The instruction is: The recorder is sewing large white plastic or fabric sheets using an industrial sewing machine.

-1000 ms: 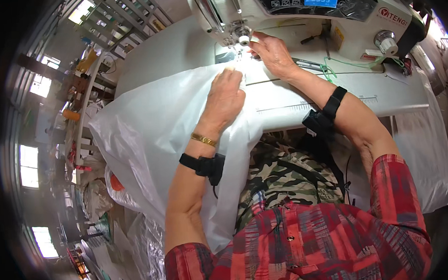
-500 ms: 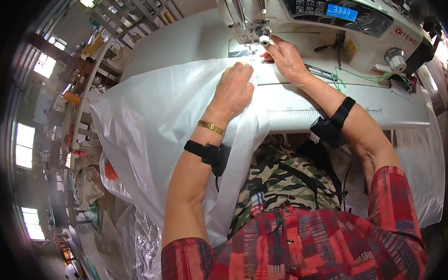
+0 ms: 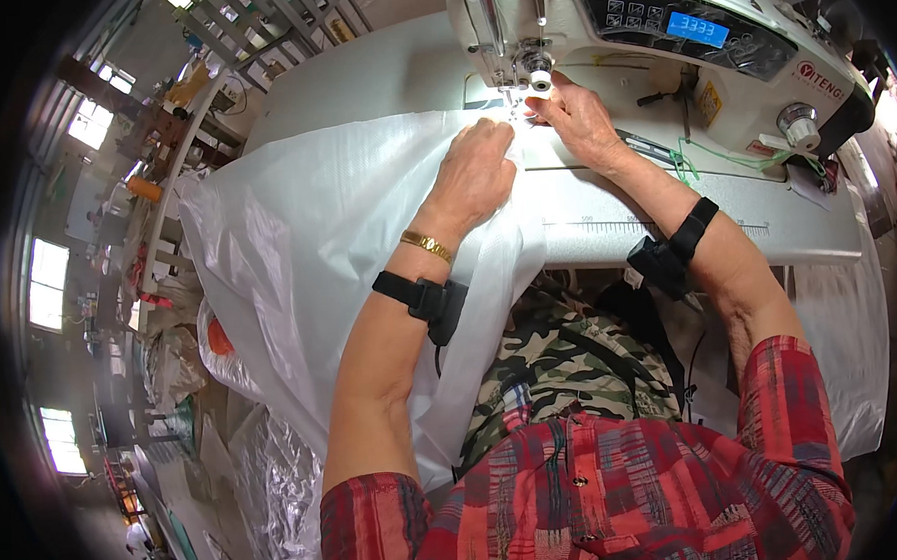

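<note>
Sheet (image 3: 286, 217), white and slightly shiny, lies in the head view across the left part of the sewing table (image 3: 360, 79), its upper edge running to the needle area of a white sewing machine (image 3: 563, 30). The rest of it hangs in folds over the front edge and down beside the person's lap.

The left hand (image 3: 476, 171) rests on the sheet just in front of the needle, fingers curled and bunched; whether they pinch the material or only press on it, I cannot tell. The right hand (image 3: 582, 124) is just right of the needle, thumb bent toward the fingers, some fingertips hidden behind the machine; how far apart they are, and whether they have hold of anything, I cannot tell.

A gold band (image 3: 427, 245) circles the left wrist. Green thread (image 3: 684, 162) lies beyond the right forearm, near a knob (image 3: 798, 125) on the machine. A blue screen (image 3: 698, 29) glows above. Ruler marks (image 3: 656, 227) run along the table's front, partly under the right forearm
</note>
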`<state>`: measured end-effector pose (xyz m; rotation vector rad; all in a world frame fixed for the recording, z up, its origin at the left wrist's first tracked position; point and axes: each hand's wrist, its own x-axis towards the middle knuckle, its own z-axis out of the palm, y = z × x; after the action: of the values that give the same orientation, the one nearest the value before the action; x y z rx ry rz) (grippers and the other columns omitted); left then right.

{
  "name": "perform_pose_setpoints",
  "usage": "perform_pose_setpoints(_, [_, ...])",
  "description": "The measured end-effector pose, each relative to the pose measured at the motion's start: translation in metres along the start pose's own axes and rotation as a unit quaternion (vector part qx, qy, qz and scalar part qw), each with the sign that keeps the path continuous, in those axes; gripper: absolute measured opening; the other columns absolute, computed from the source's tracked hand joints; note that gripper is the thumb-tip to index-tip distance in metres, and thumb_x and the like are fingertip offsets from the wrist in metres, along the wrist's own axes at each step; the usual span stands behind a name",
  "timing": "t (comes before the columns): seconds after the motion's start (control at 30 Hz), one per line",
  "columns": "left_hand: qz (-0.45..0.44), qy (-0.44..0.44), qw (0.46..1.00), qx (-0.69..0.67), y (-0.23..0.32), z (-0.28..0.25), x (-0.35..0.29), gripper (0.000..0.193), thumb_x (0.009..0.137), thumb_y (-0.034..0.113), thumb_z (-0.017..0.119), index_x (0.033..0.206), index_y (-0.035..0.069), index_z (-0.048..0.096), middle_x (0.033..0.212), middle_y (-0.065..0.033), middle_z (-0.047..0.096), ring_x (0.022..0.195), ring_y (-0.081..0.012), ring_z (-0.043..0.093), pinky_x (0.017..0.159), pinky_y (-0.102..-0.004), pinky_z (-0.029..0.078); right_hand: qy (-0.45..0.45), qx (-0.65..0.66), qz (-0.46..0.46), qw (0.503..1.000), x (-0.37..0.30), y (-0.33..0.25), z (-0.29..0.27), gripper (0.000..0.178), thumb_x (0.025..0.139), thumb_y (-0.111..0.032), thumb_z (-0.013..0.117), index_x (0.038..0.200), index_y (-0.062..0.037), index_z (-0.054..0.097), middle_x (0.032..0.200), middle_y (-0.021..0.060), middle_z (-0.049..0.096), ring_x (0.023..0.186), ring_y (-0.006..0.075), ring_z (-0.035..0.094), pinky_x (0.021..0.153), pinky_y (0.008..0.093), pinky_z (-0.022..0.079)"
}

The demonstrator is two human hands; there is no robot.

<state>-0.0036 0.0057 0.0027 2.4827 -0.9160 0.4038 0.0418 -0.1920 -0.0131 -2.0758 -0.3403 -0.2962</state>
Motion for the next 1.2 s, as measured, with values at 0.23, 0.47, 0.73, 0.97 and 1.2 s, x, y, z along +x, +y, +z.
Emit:
perform_pose_setpoints(0.23, [0.019, 0.018, 1.0, -0.007, 0.002, 0.002, 0.002, 0.026, 0.079, 0.003, 0.047, 0.103, -0.002, 0.056, 0.101, -0.0211, 0.058, 0.1, -0.038, 0.056, 0.091, -0.0478, 0.045, -0.002, 0.02, 0.002, 1.0, 0.004, 0.011, -0.005, 0.061, 0.092, -0.04, 0.063, 0.132, 0.0054, 0.054, 0.088, 0.0165, 0.074, 0.086, 0.0282, 0.071, 0.08, 0.0361, 0.051])
perform_pose_setpoints(0.47, [0.014, 0.028, 0.997, -0.076, -0.01, -0.004, -0.005, 0.037, 0.089, 0.014, 0.052, 0.121, -0.005, 0.056, 0.117, -0.022, 0.061, 0.111, -0.0384, 0.056, 0.099, -0.0458, 0.043, -0.077, -0.141, 0.033, 0.986, -0.018, -0.025, -0.004, 0.056, 0.09, -0.035, 0.063, 0.124, 0.0088, 0.056, 0.101, 0.0244, 0.07, 0.096, 0.0344, 0.068, 0.086, 0.0392, 0.051])
perform_pose_setpoints(0.73, [-0.114, 0.017, 0.981, 0.153, -0.052, -0.046, -0.102, 0.064, 0.095, 0.046, 0.057, 0.137, -0.002, 0.05, 0.141, -0.021, 0.052, 0.136, -0.0328, 0.044, 0.111, -0.0465, 0.034, -0.012, 0.045, -0.088, 0.995, -0.206, -0.082, -0.006, 0.025, 0.097, -0.016, 0.056, 0.111, 0.002, 0.066, 0.098, 0.0185, 0.07, 0.09, 0.0273, 0.069, 0.082, 0.0342, 0.054])
perform_pose_setpoints(0.97, [-0.12, -0.004, 0.99, 0.078, -0.065, -0.051, -0.097, 0.081, 0.09, 0.064, 0.056, 0.138, -0.001, 0.05, 0.148, -0.0196, 0.046, 0.143, -0.033, 0.035, 0.118, -0.0454, 0.027, -0.145, 0.186, 0.288, 0.928, -0.221, -0.057, 0.09, 0.035, 0.083, -0.029, 0.071, 0.09, 0.0043, 0.065, 0.079, 0.0144, 0.069, 0.071, 0.0204, 0.068, 0.065, 0.0331, 0.054])
perform_pose_setpoints(1.2, [-0.11, -0.002, 0.992, 0.065, -0.069, -0.048, -0.098, 0.08, 0.089, 0.063, 0.059, 0.136, -0.002, 0.052, 0.147, -0.0199, 0.046, 0.143, -0.0329, 0.035, 0.118, -0.0454, 0.028, -0.332, 0.1, 0.045, 0.937, -0.235, -0.068, 0.144, 0.03, 0.085, -0.018, 0.054, 0.104, 0.0003, 0.068, 0.098, 0.0284, 0.068, 0.096, 0.0446, 0.065, 0.086, 0.0471, 0.051])
